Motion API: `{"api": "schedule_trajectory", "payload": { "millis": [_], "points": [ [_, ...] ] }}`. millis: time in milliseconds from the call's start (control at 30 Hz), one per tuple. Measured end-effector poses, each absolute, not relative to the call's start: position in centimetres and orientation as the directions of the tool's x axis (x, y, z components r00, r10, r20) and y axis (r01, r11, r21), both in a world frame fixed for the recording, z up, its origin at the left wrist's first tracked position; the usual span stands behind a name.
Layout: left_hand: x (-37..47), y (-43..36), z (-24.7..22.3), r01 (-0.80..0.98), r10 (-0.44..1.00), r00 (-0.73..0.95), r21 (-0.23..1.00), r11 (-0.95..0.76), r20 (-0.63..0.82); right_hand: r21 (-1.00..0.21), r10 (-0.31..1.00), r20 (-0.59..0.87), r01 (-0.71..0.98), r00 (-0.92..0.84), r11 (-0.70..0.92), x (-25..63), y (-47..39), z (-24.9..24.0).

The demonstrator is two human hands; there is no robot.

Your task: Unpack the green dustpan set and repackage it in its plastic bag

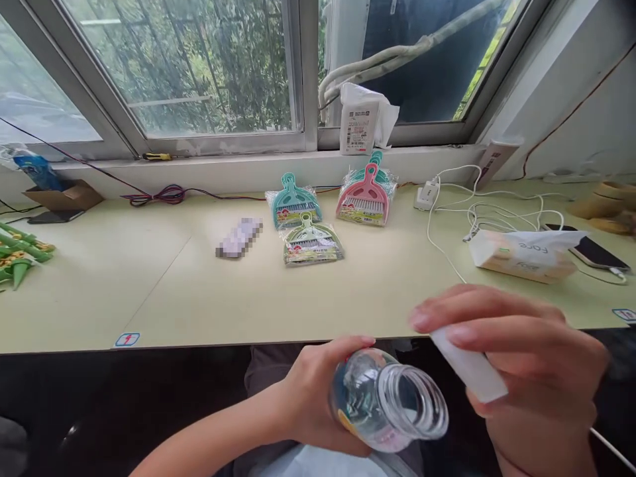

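My left hand [311, 394] is wrapped round a clear bottle [365, 391] with a coloured label. The bottle is tilted, and its uncovered, threaded mouth faces up and to the right. To the right of that mouth, my right hand [536, 358] pinches a white bottle cap [467, 364] between thumb and fingers, apart from the bottle. Both hands are over my lap, in front of the table's near edge.
On the pale table [173, 298] lie wrapped dustpan-and-brush sets, a green one [313, 242] and a pink one [365, 195] among them. A tissue pack [521, 255], white cables [497, 212] and a phone [596, 252] are at right. A blurred-out object [239, 237] lies mid-table.
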State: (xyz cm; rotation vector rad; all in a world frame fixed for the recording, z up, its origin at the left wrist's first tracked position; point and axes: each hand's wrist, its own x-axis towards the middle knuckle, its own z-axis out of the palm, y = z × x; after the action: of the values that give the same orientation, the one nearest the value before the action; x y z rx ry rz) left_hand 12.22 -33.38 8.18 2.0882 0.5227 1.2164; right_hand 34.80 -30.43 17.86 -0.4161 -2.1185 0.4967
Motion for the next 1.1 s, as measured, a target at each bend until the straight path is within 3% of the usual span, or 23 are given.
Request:
{"api": "schedule_trajectory", "payload": {
  "millis": [167,367,533,900,1100],
  "points": [
    [12.2,-34.6,5.4,0.117,0.734,0.518,0.814,-0.569,0.439,-0.460,0.323,0.576,0.029,-0.751,0.887,33.8,-29.7,18.1],
    [11.6,-35.1,4.3,0.205,0.802,0.499,0.854,-0.479,0.330,-0.461,0.309,0.405,0.100,-0.861,0.882,34.2,-29.4,17.8],
    [11.6,-35.0,3.5,0.168,0.773,0.496,0.830,-0.532,0.396,-0.478,0.245,0.314,0.070,-0.917,0.875,34.3,-29.3,17.4],
    [11.4,-35.0,1.7,0.146,0.773,0.541,0.868,-0.474,0.331,-0.459,0.265,0.285,0.112,-0.921,0.882,34.1,-30.4,17.2],
    [11.3,-35.4,1.3,0.253,0.814,0.509,0.855,-0.453,0.281,-0.372,0.353,0.185,0.267,-0.917,0.889,33.8,-30.6,16.9]
  ]
}}
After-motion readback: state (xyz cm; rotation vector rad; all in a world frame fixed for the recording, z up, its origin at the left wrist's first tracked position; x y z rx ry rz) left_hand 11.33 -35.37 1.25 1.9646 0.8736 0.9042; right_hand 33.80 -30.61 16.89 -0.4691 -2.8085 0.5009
